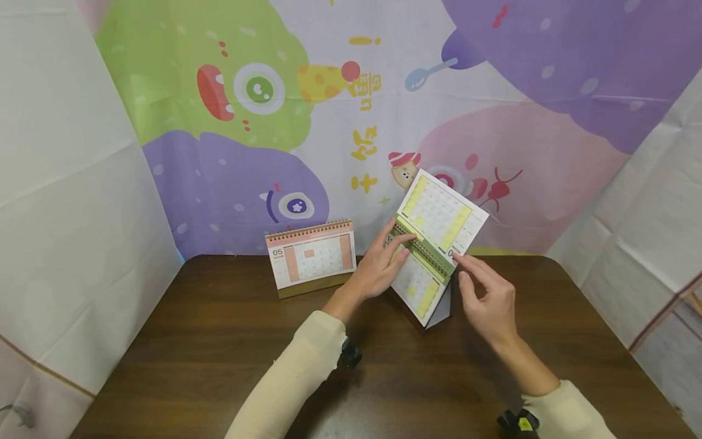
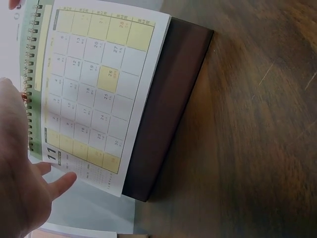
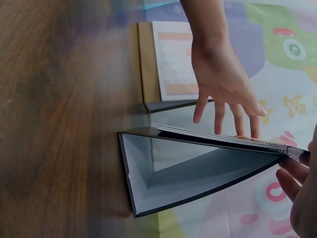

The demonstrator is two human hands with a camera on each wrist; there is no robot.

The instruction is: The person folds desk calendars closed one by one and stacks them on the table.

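A desk calendar with a green band [image 1: 419,288] stands tilted on its folding base on the table. Its page [image 1: 439,210] is raised above the spiral binding [image 1: 425,247]. My left hand [image 1: 378,268] rests spread fingers along the binding and the left end. In the left wrist view, the month sheet [image 2: 94,84] under the binding reads 11. At the right end of the binding, my right hand [image 1: 490,299] pinches the lower corner of the raised page. From the right wrist view the hollow triangular base [image 3: 198,173] shows from its side.
To the left, a pink desk calendar [image 1: 318,256] marked 05 stands on the brown wooden table [image 1: 384,378]. A cartoon-printed cloth [image 1: 362,122] hangs behind the far edge. White cloth walls [image 1: 71,152] rise at both sides.
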